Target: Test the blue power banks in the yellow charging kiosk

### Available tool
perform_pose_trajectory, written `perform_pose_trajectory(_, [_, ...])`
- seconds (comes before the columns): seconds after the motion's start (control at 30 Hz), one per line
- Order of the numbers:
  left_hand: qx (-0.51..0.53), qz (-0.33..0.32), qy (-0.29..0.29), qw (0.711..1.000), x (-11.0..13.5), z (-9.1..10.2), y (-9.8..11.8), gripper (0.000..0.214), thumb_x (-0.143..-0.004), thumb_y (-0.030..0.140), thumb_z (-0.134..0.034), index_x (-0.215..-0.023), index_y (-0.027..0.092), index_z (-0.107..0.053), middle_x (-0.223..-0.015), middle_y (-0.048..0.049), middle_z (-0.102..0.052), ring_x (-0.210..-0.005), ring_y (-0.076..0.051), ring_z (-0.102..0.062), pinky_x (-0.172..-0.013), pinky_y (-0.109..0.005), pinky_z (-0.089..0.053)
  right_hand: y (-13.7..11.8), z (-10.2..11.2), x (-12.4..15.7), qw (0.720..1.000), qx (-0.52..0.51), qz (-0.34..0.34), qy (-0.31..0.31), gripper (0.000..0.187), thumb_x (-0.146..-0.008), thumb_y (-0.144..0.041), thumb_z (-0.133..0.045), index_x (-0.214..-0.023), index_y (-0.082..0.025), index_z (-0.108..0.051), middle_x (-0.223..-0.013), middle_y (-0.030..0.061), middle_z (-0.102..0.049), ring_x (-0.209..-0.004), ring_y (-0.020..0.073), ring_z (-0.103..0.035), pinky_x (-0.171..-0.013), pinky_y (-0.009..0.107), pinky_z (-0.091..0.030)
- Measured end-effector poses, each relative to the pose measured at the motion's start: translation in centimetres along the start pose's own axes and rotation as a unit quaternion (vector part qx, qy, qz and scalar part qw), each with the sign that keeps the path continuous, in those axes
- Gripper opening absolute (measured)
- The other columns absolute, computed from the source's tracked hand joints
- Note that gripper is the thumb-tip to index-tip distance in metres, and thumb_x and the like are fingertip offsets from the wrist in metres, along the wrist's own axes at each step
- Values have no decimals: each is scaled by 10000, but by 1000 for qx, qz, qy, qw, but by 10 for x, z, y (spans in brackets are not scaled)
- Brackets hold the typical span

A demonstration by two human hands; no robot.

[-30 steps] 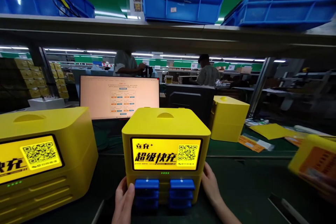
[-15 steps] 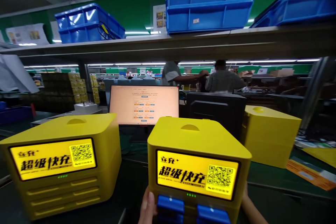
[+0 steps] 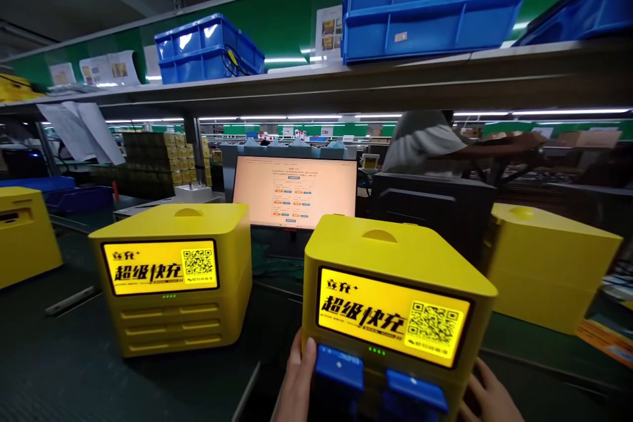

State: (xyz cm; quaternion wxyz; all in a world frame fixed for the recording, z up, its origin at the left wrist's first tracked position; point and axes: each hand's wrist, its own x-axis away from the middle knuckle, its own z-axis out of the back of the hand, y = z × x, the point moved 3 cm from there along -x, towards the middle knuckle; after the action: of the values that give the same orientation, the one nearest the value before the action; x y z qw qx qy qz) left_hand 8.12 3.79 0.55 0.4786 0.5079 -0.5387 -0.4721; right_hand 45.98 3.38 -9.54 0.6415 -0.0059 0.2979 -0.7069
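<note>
A yellow power-bank charging station (image 3: 395,247) faces me, with a lit screen carrying black lettering and a QR code. A row of small green lights glows under the screen. Below them, blue power banks (image 3: 340,366) stick out of its front slots. My left hand (image 3: 298,376) presses against the station's left side, thumb at the front edge. On the opposite side, my right hand (image 3: 489,390) lies with curved fingers along the lower right wall. Both palms are partly hidden. Left of it stands a similar charging station (image 3: 237,303) with a lit screen and closed slot fronts.
A monitor (image 3: 295,191) shows a page behind the stations, beside a black panel (image 3: 430,211). Other yellow housings stand at far left (image 3: 27,237) and right (image 3: 554,270). Blue bins (image 3: 435,20) sit on the overhead shelf (image 3: 297,92). A person (image 3: 420,142) works beyond.
My view has swung left, so most things sit farther right. More of my right hand shows at the station's side. Both hands stay on the station.
</note>
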Motion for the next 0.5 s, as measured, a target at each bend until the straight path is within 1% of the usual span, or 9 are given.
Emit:
perform_pose_trajectory(0.03, [28, 15, -15, 999, -2, -3, 4, 915, -763, 728, -451, -1399, 110, -226, -1449, -95, -224, -1345, -239, -119, -1116, -378, -135, -4, -1, -2, 1000, -2, 14, 1, 524, -801, -512, -382, -1127, -161, -595, -1320, 187, -373, -1144, 362, -459, -862, 488, -472])
perform_pose_trajectory(0.07, [52, 14, -37, 998, -4, -5, 8, 894, -754, 710, -490, -1388, 123, -262, -1431, -98, -270, -1332, -257, -177, -1107, -385, -178, -7, -2, -3, 1000, -8, 19, 4, 506, -812, -496, -369, -1123, -166, -594, -1307, 182, -389, -1138, 348, -470, -876, 479, -468])
perform_pose_trajectory(0.1, [65, 3, -59, 996, -6, -6, 12, 857, -733, 699, -534, -1347, 128, -355, -1410, -105, -312, -1311, -283, -233, -1093, -388, -219, -9, -2, -4, 1000, -16, 17, 10, 495, -820, -490, -361, -1124, -173, -589, -1294, 175, -404, -1129, 336, -481, -878, 469, -470])
perform_pose_trajectory(0.13, [64, -6, -75, 995, -6, -6, 16, 801, -708, 697, -566, -1261, 125, -480, -1394, -115, -336, -1289, -312, -273, -1080, -393, -246, -10, -1, -3, 999, -23, 9, 20, 494, -822, -493, -355, -1128, -177, -580, -1288, 169, -408, -1125, 331, -484, -868, 461, -477])
perform_pose_trajectory(0.2, [25, -27, -87, 996, -6, -2, 22, 677, -659, 713, -599, -967, 115, -674, -1396, -135, -319, -1273, -360, -279, -1077, -408, -241, -13, 2, -1, 998, -34, -23, 42, 519, -815, -520, -356, -1158, -180, -546, -1280, 167, -402, -1117, 334, -487, -832, 452, -494])
perform_pose_trajectory(0.27, [-40, -46, -78, 995, -4, 4, 25, 600, -655, 722, -589, -714, 136, -706, -1402, -130, -299, -1296, -369, -212, -1094, -414, -177, -16, 8, 1, 995, -45, -63, 61, 563, -799, -552, -371, -1209, -185, -494, -1256, 160, -414, -1105, 333, -494, -816, 448, -496])
perform_pose_trajectory(0.3, [-66, -51, -81, 993, -3, 7, 26, 584, -678, 719, -566, -673, 152, -704, -1398, -121, -305, -1307, -361, -180, -1097, -419, -154, -18, 11, 0, 993, -50, -79, 68, 581, -792, -562, -383, -1229, -189, -471, -1248, 151, -426, -1100, 327, -497, -822, 444, -492])
perform_pose_trajectory(0.4, [-138, -62, -69, 986, 3, 14, 26, 556, -729, 713, -501, -766, 201, -715, -1366, -92, -346, -1308, -331, -173, -1095, -436, -131, -24, 23, -8, 991, -51, -88, 89, 597, -778, -561, -402, -1240, -187, -454, -1257, 122, -461, -1115, 308, -480, -861, 438, -464])
perform_pose_trajectory(0.5, [-194, -95, 0, 976, 8, 15, 28, 544, -701, 714, -530, -888, 230, -694, -1225, -103, -436, -1215, -335, -317, -1051, -452, -229, -22, 31, -27, 988, -23, -92, 120, 570, -758, -554, -404, -1175, -187, -529, -1246, 106, -502, -1141, 362, -414, -897, 522, -403])
